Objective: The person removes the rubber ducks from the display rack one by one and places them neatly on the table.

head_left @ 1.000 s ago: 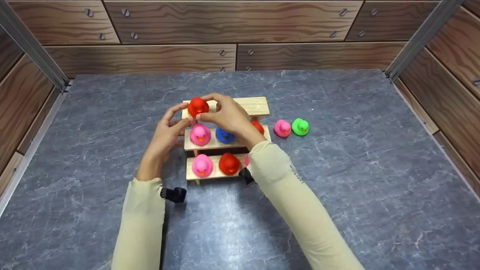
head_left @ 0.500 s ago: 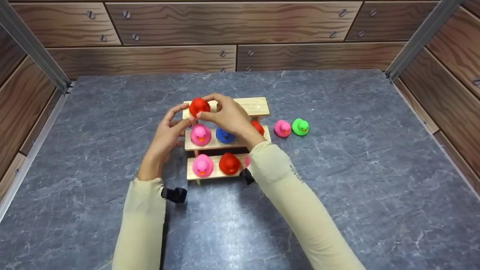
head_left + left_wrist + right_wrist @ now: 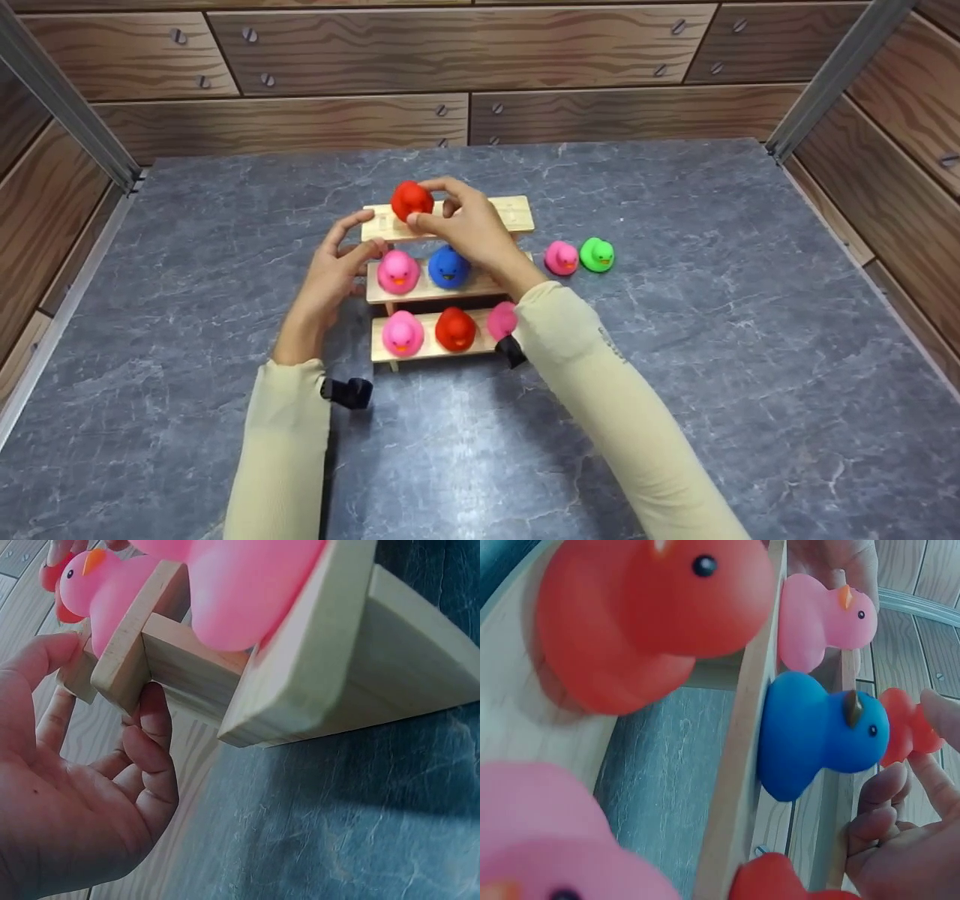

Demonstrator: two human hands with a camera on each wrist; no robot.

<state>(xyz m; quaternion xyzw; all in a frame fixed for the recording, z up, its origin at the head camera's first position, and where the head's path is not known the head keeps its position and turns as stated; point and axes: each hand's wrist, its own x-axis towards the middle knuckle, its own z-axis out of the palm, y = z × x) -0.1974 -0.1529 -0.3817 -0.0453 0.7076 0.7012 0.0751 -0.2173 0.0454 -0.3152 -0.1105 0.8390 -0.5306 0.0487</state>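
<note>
My right hand [image 3: 471, 225] pinches a red rubber duck [image 3: 412, 201] between thumb and fingers, over the top board of a three-step wooden display stand [image 3: 516, 214]. At the stand's left end, my left hand [image 3: 330, 274] grips the board ends, with fingers curled against the wood in the left wrist view. The middle step bears a pink duck [image 3: 397, 271] and a blue duck [image 3: 448, 267]; a red duck [image 3: 769, 881] beside them shows in the right wrist view. On the bottom step sit a pink duck [image 3: 403, 334], a red duck [image 3: 455, 329] and another pink duck [image 3: 502, 321], partly covered by the right wrist camera.
Right of the stand, a pink duck [image 3: 561, 258] and a green duck [image 3: 598, 255] stand side by side on the grey marbled table [image 3: 712, 337]. Wood-patterned panels [image 3: 337, 52] enclose the back and sides. Black wrist cameras [image 3: 349, 392] jut from the sleeves.
My right hand has carried the red duck up and to the right, away from the left end of the top board. My left hand has stayed at the stand.
</note>
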